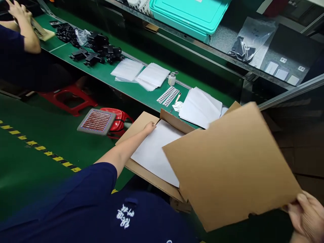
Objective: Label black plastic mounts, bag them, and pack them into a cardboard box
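My right hand (307, 214) grips the lower right corner of a flat brown cardboard sheet (233, 165), which is tilted over the right part of an open carton (152, 180). At the carton's far left corner, my left hand (150, 128) has its fingers curled on the edge, beside a raised flap. White paper (158, 152) lies on top inside the carton, right of my left hand. The cardboard sheet hides the carton's right side.
Along the green bench (98, 72) lie black plastic parts (93, 47), stacks of white sheets (199, 106), label strips (168, 96) and a small bottle (171, 79). A teal bin (187, 20) sits on the shelf above. Red stools (116, 121) and a co-worker (22, 50) are at left.
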